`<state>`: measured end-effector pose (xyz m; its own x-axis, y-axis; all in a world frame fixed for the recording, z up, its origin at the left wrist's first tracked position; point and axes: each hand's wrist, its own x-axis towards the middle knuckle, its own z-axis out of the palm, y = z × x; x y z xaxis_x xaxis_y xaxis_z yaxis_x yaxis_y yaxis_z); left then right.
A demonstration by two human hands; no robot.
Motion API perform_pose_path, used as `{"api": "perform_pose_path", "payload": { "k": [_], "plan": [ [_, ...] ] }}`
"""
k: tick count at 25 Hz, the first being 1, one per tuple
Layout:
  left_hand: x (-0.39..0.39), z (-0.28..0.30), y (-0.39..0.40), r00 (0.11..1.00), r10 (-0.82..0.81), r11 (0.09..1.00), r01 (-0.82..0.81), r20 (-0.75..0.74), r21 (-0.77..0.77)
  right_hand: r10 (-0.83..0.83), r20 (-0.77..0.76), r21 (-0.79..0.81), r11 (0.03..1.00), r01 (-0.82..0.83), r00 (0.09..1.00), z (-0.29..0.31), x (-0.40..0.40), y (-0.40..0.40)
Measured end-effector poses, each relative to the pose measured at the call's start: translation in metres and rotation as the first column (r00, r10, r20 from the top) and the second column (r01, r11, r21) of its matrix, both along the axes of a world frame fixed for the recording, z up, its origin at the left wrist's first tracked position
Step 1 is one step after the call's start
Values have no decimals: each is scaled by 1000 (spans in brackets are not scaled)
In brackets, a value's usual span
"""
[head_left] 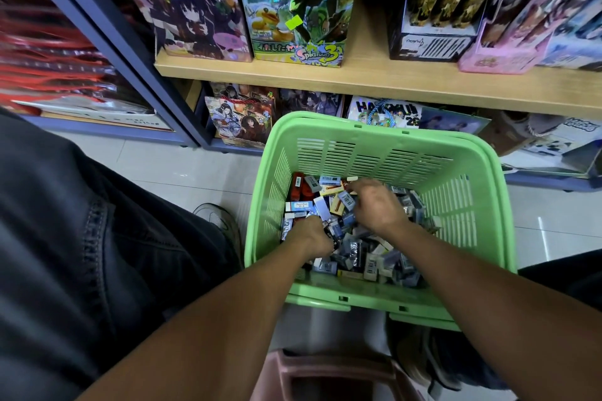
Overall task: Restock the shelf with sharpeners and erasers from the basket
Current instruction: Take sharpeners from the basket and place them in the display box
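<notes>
A green plastic basket (374,146) stands on the floor in front of me, its bottom covered with a heap of small boxed erasers and sharpeners (358,251). Both my hands are down inside it. My left hand (314,236) has its fingers curled round a few small dark packs at the left of the heap. My right hand (374,202) reaches over the middle of the heap with fingers bent down onto several packs; what it holds, if anything, is hidden under the palm.
A wooden shelf (374,78) runs above the basket, carrying tall printed boxes (293,3). Gift bags (242,117) sit under it. A blue rack post (107,39) stands left, my dark-trousered leg (97,238) beside it. A pink stool (325,374) is below the basket.
</notes>
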<state>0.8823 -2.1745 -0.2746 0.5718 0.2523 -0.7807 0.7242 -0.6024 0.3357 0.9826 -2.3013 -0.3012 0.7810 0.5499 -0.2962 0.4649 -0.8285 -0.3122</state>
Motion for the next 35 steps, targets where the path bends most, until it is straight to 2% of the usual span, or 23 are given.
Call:
{"api": "perform_pose_path", "payload": {
  "k": [2,4,7,10,12,14,16,19,21,24,29,31,35],
  "plan": [
    [1,1,4,992,87,995,-91,87,50,149,-44,-23,988,-151,988,-6,-8,16],
    [7,0,2,979,127,991,-133,161,32,242,-110,-74,965,-250,964,-11,-8,33],
    [13,-4,-8,979,120,993,-121,164,-4,336,-132,-207,911,-358,932,-17,0,50],
    [14,-18,-13,984,81,994,-90,158,55,372,-107,-297,873,-386,922,-29,7,52],
    [17,-23,-17,984,35,990,-57,173,128,372,-12,-331,875,-354,928,-37,4,51],
    [20,-26,-20,983,24,990,-49,185,132,319,93,-344,900,-270,943,-38,7,51],
    [20,-28,-22,984,52,992,-70,169,107,319,82,-371,889,-268,944,-39,12,47],
    [18,-29,-21,987,58,990,-76,150,119,425,11,-328,856,-399,905,-48,15,33],
    [16,-32,-18,985,96,991,-108,141,80,458,-26,-278,850,-447,888,-52,10,33],
    [16,-33,-10,984,116,993,-117,132,-7,420,-69,-324,849,-418,905,-43,8,42],
    [15,-34,-17,962,250,955,-226,110,-194,489,-177,-406,754,-516,854,-31,17,32],
    [15,-37,-22,965,247,948,-223,85,-227,512,-213,-422,720,-551,832,-27,17,30],
    [14,-37,-26,973,229,940,-213,29,-267,476,-316,-394,722,-570,821,-24,18,25]
  ]
}}
